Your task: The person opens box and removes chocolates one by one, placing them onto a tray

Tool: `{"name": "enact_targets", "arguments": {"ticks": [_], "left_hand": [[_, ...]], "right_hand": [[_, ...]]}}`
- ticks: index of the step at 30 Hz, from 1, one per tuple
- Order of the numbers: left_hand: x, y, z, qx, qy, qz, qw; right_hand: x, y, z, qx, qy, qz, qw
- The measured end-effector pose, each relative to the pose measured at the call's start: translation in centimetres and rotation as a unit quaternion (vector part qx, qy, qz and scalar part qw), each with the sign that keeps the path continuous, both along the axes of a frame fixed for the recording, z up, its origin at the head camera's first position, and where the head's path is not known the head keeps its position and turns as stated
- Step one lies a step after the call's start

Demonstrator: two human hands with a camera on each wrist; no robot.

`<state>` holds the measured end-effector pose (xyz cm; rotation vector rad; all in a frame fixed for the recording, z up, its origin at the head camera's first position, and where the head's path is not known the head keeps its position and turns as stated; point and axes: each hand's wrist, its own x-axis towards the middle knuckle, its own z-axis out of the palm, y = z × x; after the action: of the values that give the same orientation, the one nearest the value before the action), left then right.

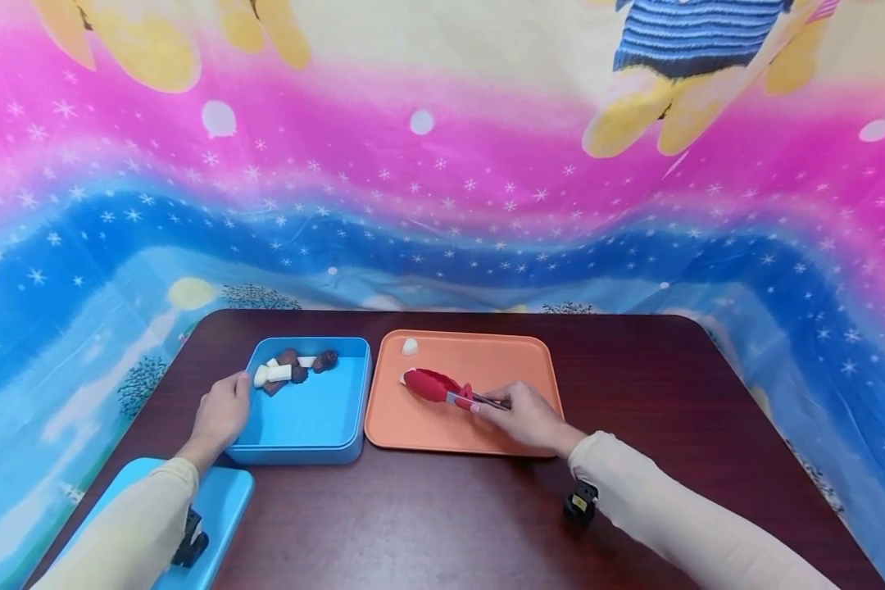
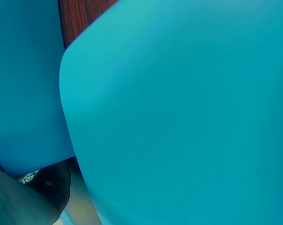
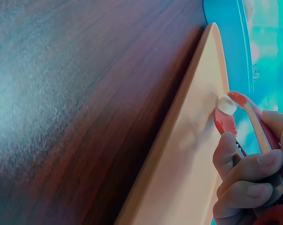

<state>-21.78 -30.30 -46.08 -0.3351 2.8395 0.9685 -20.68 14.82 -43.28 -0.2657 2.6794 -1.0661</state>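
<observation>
We have the right hand [image 1: 524,414] pinching the red tongs [image 1: 431,385] by the arms, fingers curled round them, and the tong tips closed on a small white piece [image 3: 227,105]. That piece sits at the tips over the left part of the orange tray [image 1: 501,352]; we can't tell if it's clear of the surface. Second white piece [image 1: 410,347] lies loose near the tray's far left corner.

Left hand [image 1: 221,410] holds the left wall of the blue box [image 1: 295,426] at the rim, some fingers hidden from us. Box has brown lumps [image 1: 325,360] and white blocks [image 1: 279,373] bunched toward the far side. Blue lid [image 1: 229,492] is under the left forearm.

Handling, our read: white piece is light, maybe smooth enough to squirt out of a lopsided pinch. Can't judge soft or brittle from here, so we'd grip mid-body, both tips square, modest squeeze. Tongs look stiff-armed with softer red tips; we'd hold them mid-arm for control
</observation>
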Motion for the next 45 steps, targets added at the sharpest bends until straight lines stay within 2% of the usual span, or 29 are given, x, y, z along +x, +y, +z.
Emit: {"name": "enact_targets", "arguments": {"ticks": [13,20,30,37,45], "left_hand": [[0.2,-0.2,0.2,0.000,0.000,0.002,1.0000],[0.3,-0.2,0.3,-0.003,-0.002,0.004,1.0000],[0.1,0.1,-0.2,-0.006,0.004,-0.003,1.0000],[0.2,0.1,0.1,-0.006,0.007,-0.002,1.0000],[0.1,0.3,0.1,-0.003,-0.003,0.006,1.0000]], "right_hand": [[-0.5,0.2,0.3,-0.008,0.013,-0.013,0.9998],[-0.2,-0.5,1.1,-0.029,0.023,-0.027,0.9989],[0.9,-1.9,2.1,-0.073,0.029,-0.013,0.9968],[1.6,-3.9,2.7,-0.068,0.043,0.010,0.9967],[2.3,-6.4,3.5,-0.053,0.036,0.031,0.9974]]}}
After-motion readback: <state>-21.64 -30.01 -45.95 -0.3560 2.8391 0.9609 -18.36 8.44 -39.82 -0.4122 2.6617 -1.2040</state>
